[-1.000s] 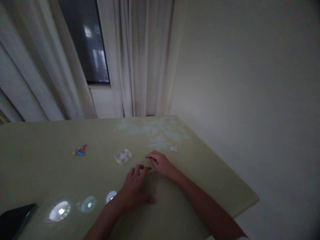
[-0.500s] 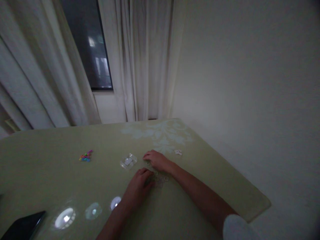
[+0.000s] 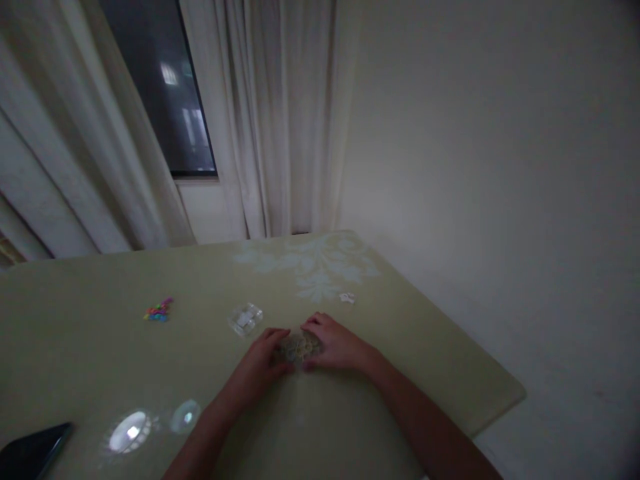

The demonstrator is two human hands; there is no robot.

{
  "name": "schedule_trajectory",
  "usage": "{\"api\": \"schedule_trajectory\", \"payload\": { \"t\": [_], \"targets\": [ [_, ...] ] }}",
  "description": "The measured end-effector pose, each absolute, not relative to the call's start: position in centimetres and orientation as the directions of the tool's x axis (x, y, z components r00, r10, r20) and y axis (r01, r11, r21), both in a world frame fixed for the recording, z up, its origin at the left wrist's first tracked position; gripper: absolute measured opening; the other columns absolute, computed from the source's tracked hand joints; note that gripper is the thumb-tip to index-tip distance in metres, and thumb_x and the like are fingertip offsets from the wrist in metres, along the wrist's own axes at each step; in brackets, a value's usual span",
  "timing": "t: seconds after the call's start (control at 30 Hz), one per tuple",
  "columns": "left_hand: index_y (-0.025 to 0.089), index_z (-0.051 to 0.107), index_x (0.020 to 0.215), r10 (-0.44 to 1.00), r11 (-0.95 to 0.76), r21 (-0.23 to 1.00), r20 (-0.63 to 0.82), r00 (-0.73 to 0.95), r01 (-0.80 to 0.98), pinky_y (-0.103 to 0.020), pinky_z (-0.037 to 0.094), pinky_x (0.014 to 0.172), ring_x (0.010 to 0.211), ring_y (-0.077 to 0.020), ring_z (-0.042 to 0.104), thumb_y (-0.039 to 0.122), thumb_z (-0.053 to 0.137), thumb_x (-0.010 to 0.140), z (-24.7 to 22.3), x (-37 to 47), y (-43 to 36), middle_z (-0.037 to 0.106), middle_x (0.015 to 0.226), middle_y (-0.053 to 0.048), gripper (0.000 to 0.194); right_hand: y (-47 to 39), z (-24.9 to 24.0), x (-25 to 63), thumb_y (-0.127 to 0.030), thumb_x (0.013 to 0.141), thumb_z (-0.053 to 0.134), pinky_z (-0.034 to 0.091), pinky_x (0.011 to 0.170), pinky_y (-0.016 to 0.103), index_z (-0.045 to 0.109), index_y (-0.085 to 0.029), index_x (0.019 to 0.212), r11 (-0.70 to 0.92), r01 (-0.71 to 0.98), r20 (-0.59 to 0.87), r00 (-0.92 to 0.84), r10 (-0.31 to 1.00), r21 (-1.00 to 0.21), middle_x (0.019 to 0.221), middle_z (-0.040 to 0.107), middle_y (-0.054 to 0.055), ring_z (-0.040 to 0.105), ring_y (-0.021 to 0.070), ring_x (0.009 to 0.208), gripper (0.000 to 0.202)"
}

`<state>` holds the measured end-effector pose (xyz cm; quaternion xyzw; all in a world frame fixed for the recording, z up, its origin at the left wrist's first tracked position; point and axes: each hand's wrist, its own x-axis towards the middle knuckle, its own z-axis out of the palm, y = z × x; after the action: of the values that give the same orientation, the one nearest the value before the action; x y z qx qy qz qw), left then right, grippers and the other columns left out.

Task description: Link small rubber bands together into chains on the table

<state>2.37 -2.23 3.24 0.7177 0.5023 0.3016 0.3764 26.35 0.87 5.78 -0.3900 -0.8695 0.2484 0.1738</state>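
A small heap of pale, clear-looking pieces (image 3: 299, 347) lies on the table between my two hands; the single pieces are too small to make out. My left hand (image 3: 267, 357) curves round the heap's left side, with thumb and fingers apart. From the right, my right hand (image 3: 327, 341) cups the other side, its thumb and fingers also spread. Up and left of the hands sits a clear plastic box (image 3: 246, 319). Some small white pieces (image 3: 347, 298) rest beyond my right hand.
Several small bright coloured pieces (image 3: 159, 311) lie at the left of the greenish table (image 3: 200, 280). A dark flat device (image 3: 35, 450) is at the near left corner. Curtains (image 3: 300, 120) and a wall (image 3: 475, 167) stand behind the table.
My right hand has come down and nearer, to the right side of the heap. The pale pieces are now gathered more closely between both hands. The view has shifted slightly.
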Motion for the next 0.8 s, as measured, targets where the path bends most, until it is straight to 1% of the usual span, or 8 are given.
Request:
{"api": "schedule_trajectory", "payload": {
  "t": [0.03, 0.13, 0.2, 0.27, 0.37, 0.53, 0.7, 0.8],
  "targets": [
    [0.020, 0.067, 0.129, 0.943, -0.211, 0.850, 0.046, 0.330, 0.483, -0.038, 0.056, 0.092, 0.105, -0.0278, 0.068, 0.024, 0.075, 0.072, 3.5, 2.2, -2.3, 0.066, 0.130, -0.013, 0.058, 0.8, 5.7, 26.2, -0.044, 0.074, 0.091, 0.048, 0.105, 0.038, 0.066, -0.017, 0.133, 0.570, 0.576, 0.101, -0.645, 0.757, -0.586, 0.125, 0.061, 0.012, 0.059, 0.0276, 0.116, 0.069],
    [0.023, 0.068, 0.128, 0.909, -0.226, 0.849, 0.007, 0.418, 0.478, -0.034, 0.054, 0.094, 0.110, -0.0267, 0.066, 0.019, 0.074, 0.069, 4.1, 1.4, -2.7, 0.068, 0.129, -0.010, 0.059, 0.4, 5.4, 25.3, -0.035, 0.084, 0.085, 0.049, 0.099, 0.032, 0.069, -0.021, 0.129, 0.562, 0.530, 0.107, -0.661, 0.743, -0.635, 0.117, 0.060, 0.008, 0.061, 0.0225, 0.108, 0.050],
    [0.025, 0.069, 0.126, 0.894, -0.235, 0.836, -0.014, 0.447, 0.496, -0.032, 0.054, 0.093, 0.109, -0.0253, 0.067, 0.017, 0.072, 0.069, 4.2, 1.0, -2.7, 0.069, 0.128, -0.008, 0.058, 0.0, 5.3, 24.5, -0.031, 0.087, 0.082, 0.050, 0.096, 0.031, 0.070, -0.022, 0.128, 0.570, 0.515, 0.110, -0.673, 0.731, -0.640, 0.113, 0.061, 0.007, 0.061, 0.0218, 0.106, 0.043],
    [0.024, 0.071, 0.123, 0.905, -0.240, 0.823, -0.003, 0.426, 0.515, -0.032, 0.055, 0.089, 0.102, -0.0239, 0.068, 0.018, 0.069, 0.071, 4.0, 0.9, -2.7, 0.071, 0.120, -0.007, 0.053, -0.2, 5.4, 23.9, -0.026, 0.089, 0.079, 0.049, 0.095, 0.031, 0.071, -0.021, 0.126, 0.578, 0.518, 0.109, -0.678, 0.727, -0.631, 0.112, 0.061, 0.007, 0.062, 0.0218, 0.104, 0.037],
    [0.022, 0.074, 0.117, 0.924, -0.270, 0.802, 0.060, 0.378, 0.533, -0.032, 0.055, 0.084, 0.093, -0.0230, 0.069, 0.022, 0.065, 0.077, 3.6, 1.5, -2.5, 0.072, 0.108, -0.007, 0.041, -0.3, 5.3, 23.4, -0.021, 0.091, 0.077, 0.049, 0.095, 0.030, 0.072, -0.018, 0.122, 0.574, 0.542, 0.114, -0.659, 0.744, -0.614, 0.112, 0.062, 0.008, 0.062, 0.0219, 0.104, 0.031],
    [0.021, 0.076, 0.106, 0.950, -0.263, 0.771, 0.102, 0.294, 0.580, -0.034, 0.055, 0.081, 0.089, -0.0249, 0.071, 0.029, 0.064, 0.082, 3.6, 2.5, -2.3, 0.077, 0.099, -0.007, 0.028, 0.0, 4.8, 23.0, -0.020, 0.096, 0.071, 0.049, 0.090, 0.028, 0.072, -0.017, 0.111, 0.574, 0.579, 0.146, -0.618, 0.772, -0.579, 0.107, 0.065, 0.007, 0.063, 0.0194, 0.100, 0.016],
    [0.020, 0.074, 0.096, 0.956, -0.261, 0.778, 0.124, 0.268, 0.572, -0.036, 0.054, 0.082, 0.090, -0.0267, 0.073, 0.031, 0.060, 0.086, 3.5, 3.1, -2.3, 0.079, 0.095, -0.008, 0.021, 0.1, 4.4, 22.3, -0.018, 0.098, 0.067, 0.048, 0.083, 0.028, 0.071, -0.015, 0.100, 0.559, 0.647, 0.150, -0.575, 0.804, -0.519, 0.101, 0.066, 0.007, 0.062, 0.0191, 0.094, 0.005],
    [0.020, 0.075, 0.093, 0.957, -0.278, 0.768, 0.168, 0.238, 0.577, -0.037, 0.055, 0.082, 0.088, -0.0265, 0.072, 0.033, 0.059, 0.087, 3.7, 3.4, -2.3, 0.078, 0.093, -0.008, 0.021, 0.1, 4.3, 22.3, -0.016, 0.099, 0.066, 0.048, 0.084, 0.028, 0.071, -0.015, 0.100, 0.552, 0.631, 0.179, -0.556, 0.812, -0.545, 0.100, 0.067, 0.007, 0.063, 0.0188, 0.093, 0.005]
  ]
}}
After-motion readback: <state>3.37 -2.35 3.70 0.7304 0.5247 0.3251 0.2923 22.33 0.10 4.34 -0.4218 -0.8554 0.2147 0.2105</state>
